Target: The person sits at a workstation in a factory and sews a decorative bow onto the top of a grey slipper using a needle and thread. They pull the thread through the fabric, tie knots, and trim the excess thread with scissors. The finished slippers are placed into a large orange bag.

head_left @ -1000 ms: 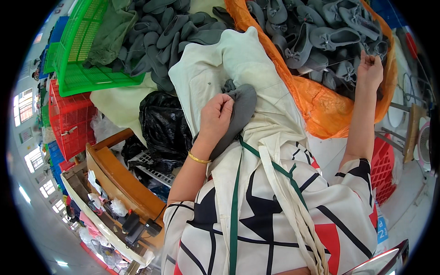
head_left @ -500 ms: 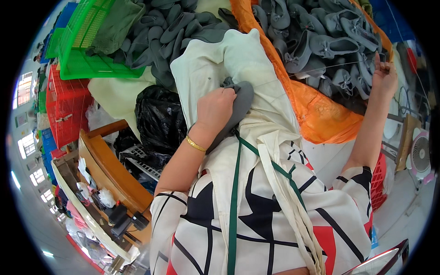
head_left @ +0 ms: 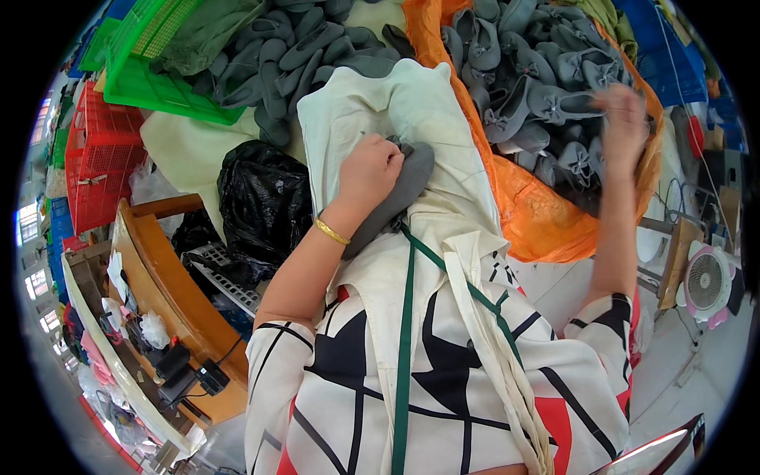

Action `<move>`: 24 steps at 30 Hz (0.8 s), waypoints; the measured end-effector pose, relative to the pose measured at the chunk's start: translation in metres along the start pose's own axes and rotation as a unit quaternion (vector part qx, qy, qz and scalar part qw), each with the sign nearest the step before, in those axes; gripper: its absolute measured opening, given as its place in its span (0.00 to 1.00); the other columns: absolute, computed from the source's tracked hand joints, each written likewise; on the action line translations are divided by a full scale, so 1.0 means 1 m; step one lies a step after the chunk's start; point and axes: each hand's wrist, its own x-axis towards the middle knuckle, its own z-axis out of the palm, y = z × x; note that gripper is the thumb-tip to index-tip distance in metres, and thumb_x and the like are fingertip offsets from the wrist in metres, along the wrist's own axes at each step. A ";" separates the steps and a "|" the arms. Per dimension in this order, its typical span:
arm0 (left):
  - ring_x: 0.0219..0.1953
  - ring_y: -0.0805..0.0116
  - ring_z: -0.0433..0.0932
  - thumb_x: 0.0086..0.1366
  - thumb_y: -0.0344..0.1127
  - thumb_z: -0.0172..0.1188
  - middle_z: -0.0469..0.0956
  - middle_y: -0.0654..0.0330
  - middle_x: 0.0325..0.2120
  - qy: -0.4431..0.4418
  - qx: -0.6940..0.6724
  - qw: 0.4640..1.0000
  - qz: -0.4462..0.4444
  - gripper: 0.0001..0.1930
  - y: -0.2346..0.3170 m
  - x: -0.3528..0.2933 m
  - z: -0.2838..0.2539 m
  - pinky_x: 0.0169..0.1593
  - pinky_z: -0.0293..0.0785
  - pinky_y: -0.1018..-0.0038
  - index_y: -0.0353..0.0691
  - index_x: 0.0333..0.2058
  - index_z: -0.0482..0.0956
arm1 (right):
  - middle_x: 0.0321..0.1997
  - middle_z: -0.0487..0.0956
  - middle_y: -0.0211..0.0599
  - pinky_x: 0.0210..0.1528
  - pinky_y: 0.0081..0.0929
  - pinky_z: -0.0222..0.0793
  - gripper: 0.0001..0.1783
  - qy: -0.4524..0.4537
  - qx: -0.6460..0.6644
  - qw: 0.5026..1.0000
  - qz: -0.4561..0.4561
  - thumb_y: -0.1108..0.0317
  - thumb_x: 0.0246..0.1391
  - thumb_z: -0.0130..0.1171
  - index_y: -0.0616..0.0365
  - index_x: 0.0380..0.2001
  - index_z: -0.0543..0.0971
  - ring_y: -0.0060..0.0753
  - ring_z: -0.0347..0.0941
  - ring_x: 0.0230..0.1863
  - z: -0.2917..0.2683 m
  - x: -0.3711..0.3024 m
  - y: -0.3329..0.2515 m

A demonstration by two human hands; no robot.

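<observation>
Shoe [head_left: 412, 178] in left fingers [head_left: 390, 158] — black bag [head_left: 261, 202], orange sack [head_left: 538, 226] flanking.

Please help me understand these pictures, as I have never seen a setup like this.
No machine is at work here: these are a person's own bare hands. Every picture comes from one wide fisheye camera worn on the person's head and looking down, so straight edges bend. The left hand grips a dark gray shoe above the pale cloth over the lap. The right hand is raised in front of an orange bag of gray shoes; it is blurred, so I cannot tell what, if anything, it holds. More shoes lie heaped at upper left, near a green basket.
</observation>
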 end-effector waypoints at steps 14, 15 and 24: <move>0.30 0.58 0.77 0.59 0.38 0.64 0.78 0.53 0.28 -0.030 -0.156 0.984 -0.086 0.10 -0.039 0.000 0.021 0.36 0.73 0.66 0.36 0.29 0.82 | 0.31 0.75 0.34 0.34 0.35 0.73 0.08 -0.412 -0.213 0.824 -0.327 0.63 0.53 0.60 0.55 0.30 0.76 0.38 0.76 0.39 0.147 -0.119 -0.068; 0.30 0.59 0.78 0.59 0.38 0.64 0.79 0.53 0.28 -0.040 -0.173 0.979 -0.098 0.10 -0.042 0.000 0.023 0.36 0.73 0.67 0.36 0.29 0.82 | 0.30 0.76 0.34 0.34 0.36 0.74 0.12 -0.438 -0.226 0.822 -0.286 0.58 0.54 0.60 0.56 0.29 0.77 0.39 0.77 0.38 0.146 -0.119 -0.080; 0.26 0.66 0.78 0.58 0.38 0.65 0.81 0.54 0.24 -0.073 -0.241 0.960 -0.124 0.12 -0.042 0.009 0.024 0.34 0.73 0.70 0.33 0.29 0.82 | 0.22 0.82 0.39 0.37 0.35 0.77 0.37 -0.709 -0.324 0.621 -0.079 0.33 0.50 0.55 0.63 0.20 0.84 0.40 0.81 0.30 0.165 -0.153 -0.128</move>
